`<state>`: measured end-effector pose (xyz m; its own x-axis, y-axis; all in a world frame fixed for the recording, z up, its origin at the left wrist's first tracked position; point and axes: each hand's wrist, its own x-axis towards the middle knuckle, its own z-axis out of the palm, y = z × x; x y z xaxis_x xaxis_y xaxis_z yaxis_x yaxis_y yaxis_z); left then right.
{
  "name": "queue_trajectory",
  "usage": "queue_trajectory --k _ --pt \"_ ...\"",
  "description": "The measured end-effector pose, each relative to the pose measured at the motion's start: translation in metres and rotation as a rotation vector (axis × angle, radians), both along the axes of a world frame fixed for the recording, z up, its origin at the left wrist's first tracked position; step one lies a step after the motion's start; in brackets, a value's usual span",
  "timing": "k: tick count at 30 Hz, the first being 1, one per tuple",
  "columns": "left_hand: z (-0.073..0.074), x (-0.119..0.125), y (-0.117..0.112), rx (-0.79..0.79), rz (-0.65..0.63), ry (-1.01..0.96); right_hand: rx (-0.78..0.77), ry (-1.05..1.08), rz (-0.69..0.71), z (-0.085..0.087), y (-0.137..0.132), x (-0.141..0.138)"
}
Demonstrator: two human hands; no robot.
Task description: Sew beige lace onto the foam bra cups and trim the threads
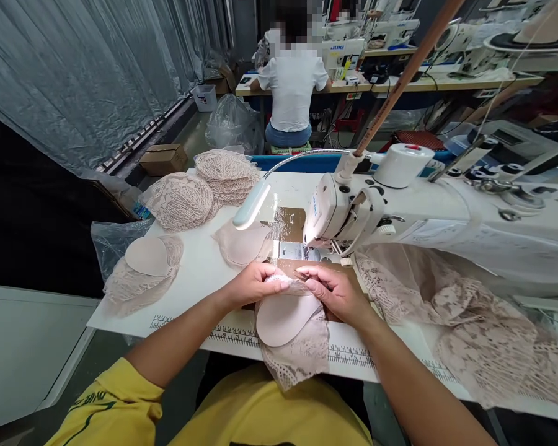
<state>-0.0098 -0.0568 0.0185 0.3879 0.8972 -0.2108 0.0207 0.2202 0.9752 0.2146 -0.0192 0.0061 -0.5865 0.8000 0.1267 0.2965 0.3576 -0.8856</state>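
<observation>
Below the sewing machine's needle area I hold up a beige lace piece [302, 356] with a smooth, pale foam bra cup [283, 319] lying on it. My left hand [260, 284] is closed, its thumb and fingers pinching the lace's upper left edge. Opposite it, my right hand [335, 291] pinches the upper right edge between thumb and index finger. A small dark sliver shows at the right fingertips; I cannot make out what it is. The lace's lower end hangs over the table's front edge. Just beyond my hands is the white sewing machine head [328, 210].
Another cup on lace [246, 243] lies left of the needle plate [291, 250]. Further left are a cup [146, 256] on lace and stacked lace pieces [181, 201]. Lace [488, 328] spreads at right. A lamp [253, 203] overhangs the table. A person [291, 93] sits ahead.
</observation>
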Motion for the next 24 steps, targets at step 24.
queue_trajectory --k 24 --pt "0.027 -0.023 0.021 0.542 0.175 0.778 0.261 -0.078 -0.059 -0.001 -0.019 -0.01"
